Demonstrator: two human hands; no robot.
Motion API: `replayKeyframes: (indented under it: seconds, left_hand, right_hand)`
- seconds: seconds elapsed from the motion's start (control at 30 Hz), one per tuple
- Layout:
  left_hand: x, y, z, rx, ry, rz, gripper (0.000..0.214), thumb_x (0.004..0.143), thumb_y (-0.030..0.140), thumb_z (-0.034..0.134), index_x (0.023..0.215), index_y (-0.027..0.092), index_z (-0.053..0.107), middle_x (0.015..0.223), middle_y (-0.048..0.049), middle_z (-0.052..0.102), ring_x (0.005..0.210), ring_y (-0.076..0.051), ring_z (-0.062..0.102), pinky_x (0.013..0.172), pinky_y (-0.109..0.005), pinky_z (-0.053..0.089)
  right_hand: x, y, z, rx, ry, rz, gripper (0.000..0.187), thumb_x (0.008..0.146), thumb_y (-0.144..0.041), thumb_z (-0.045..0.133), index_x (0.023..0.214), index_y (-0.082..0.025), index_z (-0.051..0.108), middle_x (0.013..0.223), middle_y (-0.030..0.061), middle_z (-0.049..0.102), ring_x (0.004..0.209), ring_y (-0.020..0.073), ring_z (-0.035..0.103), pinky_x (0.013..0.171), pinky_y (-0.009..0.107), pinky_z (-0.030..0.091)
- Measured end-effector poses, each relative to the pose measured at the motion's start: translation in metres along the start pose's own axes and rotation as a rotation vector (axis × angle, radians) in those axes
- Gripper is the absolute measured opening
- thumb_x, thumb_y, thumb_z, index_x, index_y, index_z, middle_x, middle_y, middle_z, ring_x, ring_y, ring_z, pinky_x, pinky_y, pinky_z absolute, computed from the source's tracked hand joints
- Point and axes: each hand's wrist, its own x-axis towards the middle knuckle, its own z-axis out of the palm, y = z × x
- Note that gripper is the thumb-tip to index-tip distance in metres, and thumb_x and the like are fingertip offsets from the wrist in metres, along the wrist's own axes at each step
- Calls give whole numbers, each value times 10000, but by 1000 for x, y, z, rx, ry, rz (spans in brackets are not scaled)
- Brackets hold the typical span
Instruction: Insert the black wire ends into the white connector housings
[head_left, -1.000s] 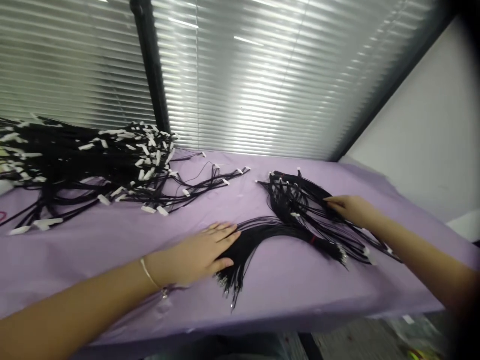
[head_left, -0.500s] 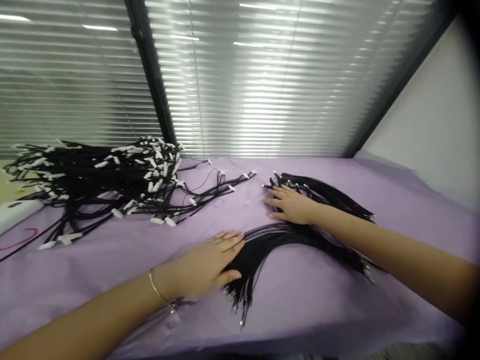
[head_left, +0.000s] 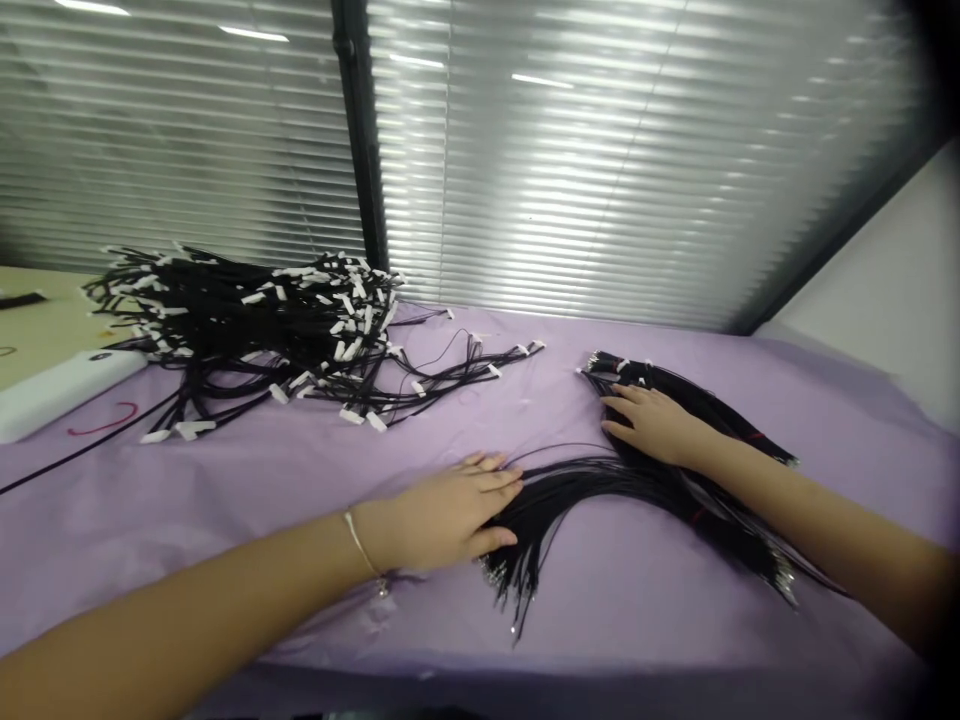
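Note:
My left hand [head_left: 454,510] lies flat, fingers stretched, with its fingertips on the left end of a curved bundle of black wires [head_left: 600,480]. Metal-tipped ends fan out just past the thumb, and a red tie rings the bundle toward its right end. Farther right, my right hand [head_left: 656,425] rests with fingers extended over more black wires. Behind it lies a second black wire bundle [head_left: 712,405], also with a red tie and bright tips. My right palm and forearm hide part of the wires beneath.
A large heap of black cables with white connectors [head_left: 262,310] stands at the back left. Some strands stretch right from it over the purple cloth [head_left: 262,510]. A white device [head_left: 67,395] and a red string [head_left: 109,420] lie at left; window blinds [head_left: 525,160] rise behind.
The whole view has shifted, so things appear farther right. My right hand has drawn slightly back from the wires' left ends, which show more now. My left hand stays on its bundle.

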Motion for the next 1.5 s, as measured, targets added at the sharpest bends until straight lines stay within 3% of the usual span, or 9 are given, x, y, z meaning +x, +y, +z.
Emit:
replayKeyframes:
  seconds: [0.13, 0.37, 0.53, 0.6, 0.73, 0.9, 1.03, 1.3, 1.5]
  left_hand:
    - [-1, 1, -4, -60, 73, 2, 578, 954, 448, 338, 1393, 83, 422, 1471, -128, 382, 1413, -276, 201, 1159, -410, 167]
    - [-5, -1, -7, -69, 202, 53, 479, 955, 398, 367, 1294, 106, 537, 1342, -102, 547, 1350, -235, 346, 1131, -378, 266]
    - [-5, -6, -6, -55, 260, 146, 460, 947, 360, 401, 1231, 44, 577, 1255, -145, 603, 1273, -238, 436, 1116, -355, 286]
    - [-5, -6, -6, -130, 282, 163, 426, 942, 330, 419, 1192, 38, 603, 1199, -148, 633, 1227, -228, 478, 1089, -334, 322]
    - [-3, -9, -5, -439, 371, 78, 340, 933, 316, 440, 1112, 117, 650, 1116, -115, 665, 1080, -202, 578, 992, -337, 418]
    - [4, -15, -4, -1357, 443, -228, 381, 867, 293, 573, 1201, 122, 510, 1129, -151, 623, 940, -223, 653, 938, -429, 462]
    - [6, -17, -13, -1782, 572, -200, 422, 836, 161, 605, 1218, 172, 428, 1148, -132, 601, 904, -216, 667, 936, -449, 464]
    - [10, -27, -17, -1783, 752, -462, 126, 877, 249, 574, 835, 142, 625, 833, -45, 662, 748, -134, 660, 827, -304, 528]
    - [12, -42, -9, -1678, 776, -569, 63, 782, 38, 642, 734, 68, 668, 797, -59, 672, 741, -114, 656, 895, -301, 527]
  right_hand:
    - [36, -39, -29, -1, 170, -137, 495, 856, -315, 501, 1269, -46, 540, 1340, 279, 445, 1234, 396, 448, 1018, 542, 363]
    - [145, -141, -52, -23, 178, -445, 672, 821, -92, 451, 1464, -185, 280, 1519, 160, 234, 1364, 289, 299, 1073, 437, 304]
    - [182, -153, -46, -72, 126, -523, 373, 752, -45, 511, 1086, -115, 659, 1045, 152, 665, 1097, 297, 543, 1054, 566, 238]
    - [180, -145, -52, -80, 164, -550, 244, 797, -72, 484, 908, -108, 698, 880, 126, 678, 1000, 267, 567, 1061, 558, 214]
    - [159, -118, -78, -64, 315, -554, 345, 917, -153, 352, 1056, -149, 669, 973, 112, 643, 1005, 223, 518, 1063, 503, 216]
    - [111, -78, -114, 77, 614, -566, 370, 948, -244, 339, 1126, -227, 664, 977, 95, 601, 918, 193, 491, 865, 377, 405]
    - [62, -49, -125, 52, 633, -524, 370, 950, -252, 337, 1122, -261, 665, 945, 71, 593, 930, 186, 493, 899, 380, 397]
    - [22, -18, -115, -32, 444, -355, 382, 954, -266, 300, 1111, -337, 642, 958, 25, 611, 927, 189, 515, 1035, 466, 282]
    - [14, -70, -80, 64, 359, 48, 484, 861, -151, 386, 1336, -111, 468, 1243, 226, 464, 1142, 372, 453, 918, 560, 385]
